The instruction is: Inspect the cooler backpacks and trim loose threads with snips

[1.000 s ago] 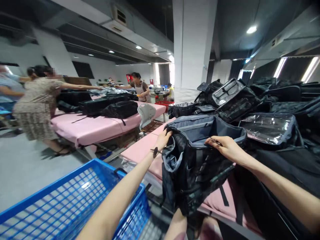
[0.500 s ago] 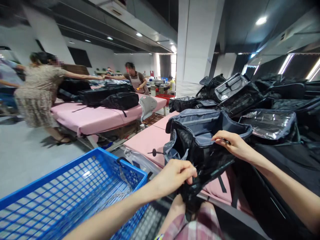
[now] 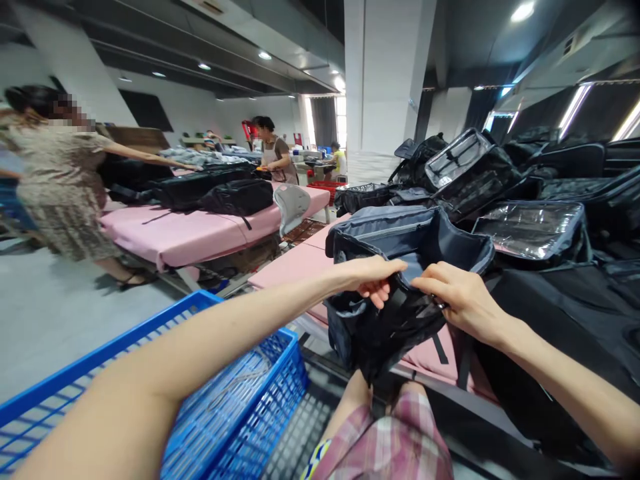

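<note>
Pinching the front rim of the open backpack (image 3: 400,233), the left hand (image 3: 373,277) and right hand (image 3: 460,300) prop it upright at the table (image 3: 287,270) edge.

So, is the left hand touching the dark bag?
Touching. The head view shows the left hand pinching the near rim of the bag, close beside the right hand gripping the same rim.
</note>
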The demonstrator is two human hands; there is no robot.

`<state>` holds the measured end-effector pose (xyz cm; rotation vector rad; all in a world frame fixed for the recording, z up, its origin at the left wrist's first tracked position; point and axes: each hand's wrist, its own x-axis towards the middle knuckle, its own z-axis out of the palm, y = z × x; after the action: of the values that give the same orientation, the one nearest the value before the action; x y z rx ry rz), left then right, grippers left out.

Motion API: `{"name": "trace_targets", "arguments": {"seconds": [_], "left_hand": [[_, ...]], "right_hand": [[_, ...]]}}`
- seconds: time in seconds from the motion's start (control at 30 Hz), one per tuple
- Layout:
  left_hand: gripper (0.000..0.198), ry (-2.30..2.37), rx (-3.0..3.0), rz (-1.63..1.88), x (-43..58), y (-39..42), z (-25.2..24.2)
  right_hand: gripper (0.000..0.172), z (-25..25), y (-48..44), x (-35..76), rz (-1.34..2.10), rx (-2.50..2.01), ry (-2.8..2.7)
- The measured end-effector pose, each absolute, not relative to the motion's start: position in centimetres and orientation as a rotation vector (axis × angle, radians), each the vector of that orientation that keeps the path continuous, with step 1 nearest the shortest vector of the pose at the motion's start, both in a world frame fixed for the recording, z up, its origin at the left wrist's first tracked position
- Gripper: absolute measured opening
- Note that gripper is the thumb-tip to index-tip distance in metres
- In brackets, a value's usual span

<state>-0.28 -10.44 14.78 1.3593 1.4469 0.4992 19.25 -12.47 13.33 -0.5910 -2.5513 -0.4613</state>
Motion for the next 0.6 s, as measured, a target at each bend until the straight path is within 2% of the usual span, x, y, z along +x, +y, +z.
{"name": "trace_targets", "arguments": {"seconds": [0.07,0.17,0.33,0.47,0.6], "left_hand": [[0.032,1.356,1.298,0.572,-0.3,-10.7,14.7],[0.020,1.102,1.012,0.910,-0.5,-12.2,12.7],[0.011,0.710,0.652,1.409,0.2,-14.6,7.7],[0.013,0.596,0.586,1.529,1.3,-15.2,6.3],[0.023,0.611,0.637,1.599,2.1,-15.6,5.8]], "right_hand": [[0.040,13.1,-13.2,19.2,-0.599,-0.586,-2.525],[0.027,12.2,-14.3,19.1,-0.822,-0.548,-2.418],[0.026,9.8,-15.7,18.6,-1.005,-0.502,-2.282],[0.031,9.4,-16.2,19.6,-0.824,-0.484,-2.289],[0.032,10.4,-15.0,23.4,-0.385,-0.641,-2.306]]}}
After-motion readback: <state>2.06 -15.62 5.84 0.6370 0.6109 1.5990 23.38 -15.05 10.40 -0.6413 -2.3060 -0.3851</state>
